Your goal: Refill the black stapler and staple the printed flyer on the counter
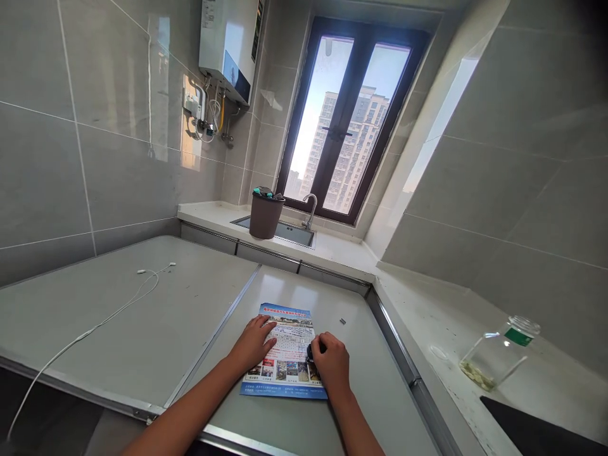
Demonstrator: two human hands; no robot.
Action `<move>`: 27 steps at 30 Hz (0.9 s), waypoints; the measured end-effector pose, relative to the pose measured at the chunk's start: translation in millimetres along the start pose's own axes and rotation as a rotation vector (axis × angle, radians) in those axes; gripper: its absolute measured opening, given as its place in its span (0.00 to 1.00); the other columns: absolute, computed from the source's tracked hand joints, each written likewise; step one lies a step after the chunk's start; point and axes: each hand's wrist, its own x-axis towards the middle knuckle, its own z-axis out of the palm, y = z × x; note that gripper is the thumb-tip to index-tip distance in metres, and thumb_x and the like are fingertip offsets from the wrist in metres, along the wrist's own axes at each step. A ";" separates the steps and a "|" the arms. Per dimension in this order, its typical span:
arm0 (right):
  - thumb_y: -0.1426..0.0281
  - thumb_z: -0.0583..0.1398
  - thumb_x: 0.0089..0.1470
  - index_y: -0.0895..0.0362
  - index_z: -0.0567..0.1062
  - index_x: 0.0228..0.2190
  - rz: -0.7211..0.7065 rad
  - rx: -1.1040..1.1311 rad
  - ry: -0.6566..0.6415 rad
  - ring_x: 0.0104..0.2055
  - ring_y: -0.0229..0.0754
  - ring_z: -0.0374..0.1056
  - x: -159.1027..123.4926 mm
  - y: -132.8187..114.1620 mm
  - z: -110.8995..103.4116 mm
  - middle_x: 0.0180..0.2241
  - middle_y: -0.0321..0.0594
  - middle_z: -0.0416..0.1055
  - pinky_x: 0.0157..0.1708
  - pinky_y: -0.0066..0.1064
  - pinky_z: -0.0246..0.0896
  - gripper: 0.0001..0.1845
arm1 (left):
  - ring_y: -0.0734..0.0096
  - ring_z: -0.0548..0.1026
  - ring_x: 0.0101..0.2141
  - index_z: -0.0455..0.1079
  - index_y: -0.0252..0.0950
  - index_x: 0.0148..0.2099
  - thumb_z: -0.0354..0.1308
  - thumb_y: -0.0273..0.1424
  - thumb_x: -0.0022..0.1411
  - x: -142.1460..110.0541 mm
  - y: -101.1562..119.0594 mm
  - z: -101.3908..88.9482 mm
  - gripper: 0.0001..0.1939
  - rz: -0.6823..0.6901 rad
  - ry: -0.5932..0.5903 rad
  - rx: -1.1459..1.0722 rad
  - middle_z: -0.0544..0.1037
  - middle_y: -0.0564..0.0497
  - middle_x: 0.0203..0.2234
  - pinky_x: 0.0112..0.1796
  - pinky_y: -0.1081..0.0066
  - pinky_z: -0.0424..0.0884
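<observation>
A printed leaflet with blue bands at top and bottom, text and small photos lies on the pale folding table. My left hand rests on the leaflet's left side, its fingers spread. At the right edge of the leaflet, my right hand is closed around a small black object. Most of that object is hidden by the fingers, so its kind cannot be made out. A short grey strip lies on the table beyond my right hand.
A white cable runs across the left table half. Behind stands a brown bin by the sink and faucet. On the right counter sits a glass jar near a black panel.
</observation>
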 end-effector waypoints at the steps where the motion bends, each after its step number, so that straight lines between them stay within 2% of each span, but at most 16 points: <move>1: 0.65 0.51 0.63 0.54 0.67 0.19 -0.007 -0.006 0.004 0.24 0.37 0.62 -0.1 0.2 -0.1 0.22 0.35 0.68 0.28 0.29 0.48 0.21 | 0.48 0.62 0.65 0.71 0.38 0.63 0.58 0.33 0.64 -0.1 -0.4 0.1 0.25 0.001 -0.004 0.000 0.68 0.41 0.65 0.66 0.49 0.56; 11: 0.68 0.54 0.61 0.55 0.70 0.20 -0.078 -0.058 -0.005 0.26 0.37 0.64 -1.9 2.5 3.9 0.24 0.36 0.69 0.29 0.28 0.49 0.18 | 0.49 0.61 0.66 0.69 0.40 0.64 0.60 0.34 0.65 -0.6 -5.7 4.8 0.26 0.008 0.008 -0.027 0.67 0.41 0.66 0.66 0.49 0.56; 27: 0.68 0.53 0.61 0.54 0.69 0.21 -0.035 -0.100 -0.047 0.27 0.38 0.65 -2.5 0.4 6.1 0.25 0.35 0.71 0.30 0.29 0.47 0.16 | 0.49 0.62 0.65 0.71 0.40 0.63 0.60 0.34 0.64 0.0 -3.6 5.1 0.25 0.001 0.006 0.003 0.67 0.41 0.65 0.66 0.51 0.56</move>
